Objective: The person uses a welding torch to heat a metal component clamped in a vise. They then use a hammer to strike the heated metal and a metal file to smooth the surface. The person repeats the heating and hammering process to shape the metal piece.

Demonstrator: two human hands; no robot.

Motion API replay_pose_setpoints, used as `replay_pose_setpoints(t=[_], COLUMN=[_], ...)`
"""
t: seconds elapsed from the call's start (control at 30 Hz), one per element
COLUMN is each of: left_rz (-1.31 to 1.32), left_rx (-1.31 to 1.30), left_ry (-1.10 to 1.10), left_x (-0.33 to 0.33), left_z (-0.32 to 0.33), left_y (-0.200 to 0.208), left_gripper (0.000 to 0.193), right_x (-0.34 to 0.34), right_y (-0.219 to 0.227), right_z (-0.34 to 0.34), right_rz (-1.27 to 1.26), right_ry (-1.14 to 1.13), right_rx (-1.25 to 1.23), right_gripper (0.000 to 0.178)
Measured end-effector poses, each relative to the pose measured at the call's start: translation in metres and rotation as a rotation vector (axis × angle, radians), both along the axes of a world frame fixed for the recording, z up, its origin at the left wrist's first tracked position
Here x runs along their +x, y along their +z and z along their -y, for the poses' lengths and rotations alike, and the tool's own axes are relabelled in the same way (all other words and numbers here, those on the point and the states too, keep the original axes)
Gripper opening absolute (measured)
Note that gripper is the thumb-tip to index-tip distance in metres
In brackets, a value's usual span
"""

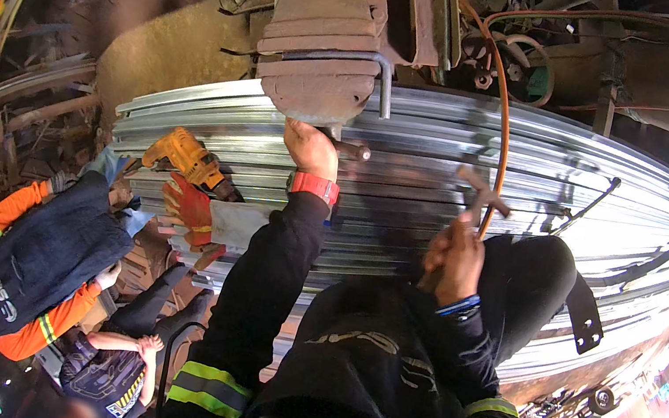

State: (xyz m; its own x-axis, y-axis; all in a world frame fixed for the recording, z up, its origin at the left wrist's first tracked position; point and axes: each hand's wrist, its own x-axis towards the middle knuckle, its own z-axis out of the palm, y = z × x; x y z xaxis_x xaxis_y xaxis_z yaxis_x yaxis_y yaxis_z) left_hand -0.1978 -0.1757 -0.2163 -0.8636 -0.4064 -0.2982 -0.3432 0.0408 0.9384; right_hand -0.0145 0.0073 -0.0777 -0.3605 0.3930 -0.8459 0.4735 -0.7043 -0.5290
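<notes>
My right hand (457, 262) is closed round the handle of a hammer (480, 197), its head raised above the metal lengths. My left hand (309, 149), with a red watch (313, 186) at the wrist, reaches under the near end of a large rusty bench vise (322, 23). The vise hides its fingers, so what it holds does not show. Just right of that hand a short round-ended metal rod (353, 151) sticks out. A bent dark bar (383, 83) lies across the top of the vise.
Long silvery metal profiles (418, 139) spread below the vise. On their left lie a yellow power tool (191, 159) and red work gloves (187, 205). An orange hose (505, 132) hangs near the hammer. A person in orange sleeves (46, 248) and another person (111, 367) are at lower left.
</notes>
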Motion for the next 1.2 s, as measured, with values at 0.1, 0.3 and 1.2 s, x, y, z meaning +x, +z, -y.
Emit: replay_pose_setpoints(t=[0.1, 0.3, 1.2], left_rz=[-0.038, -0.056, -0.242], left_rx=[-0.033, -0.141, -0.312], left_ry=[-0.040, -0.002, -0.032], left_x=[0.006, 0.008, -0.028], left_z=[0.001, -0.012, 0.011], left_y=[-0.003, 0.017, 0.013], left_gripper=[0.047, 0.041, 0.044], right_x=[0.020, 0.014, 0.065], right_y=[-0.034, -0.070, -0.174], right_z=[0.033, 0.065, 0.132], right_rz=[0.101, 0.285, -0.068], right_ry=[0.167, 0.343, 0.831], right_rx=[-0.242, -0.517, 0.035], right_gripper=[0.032, 0.025, 0.028])
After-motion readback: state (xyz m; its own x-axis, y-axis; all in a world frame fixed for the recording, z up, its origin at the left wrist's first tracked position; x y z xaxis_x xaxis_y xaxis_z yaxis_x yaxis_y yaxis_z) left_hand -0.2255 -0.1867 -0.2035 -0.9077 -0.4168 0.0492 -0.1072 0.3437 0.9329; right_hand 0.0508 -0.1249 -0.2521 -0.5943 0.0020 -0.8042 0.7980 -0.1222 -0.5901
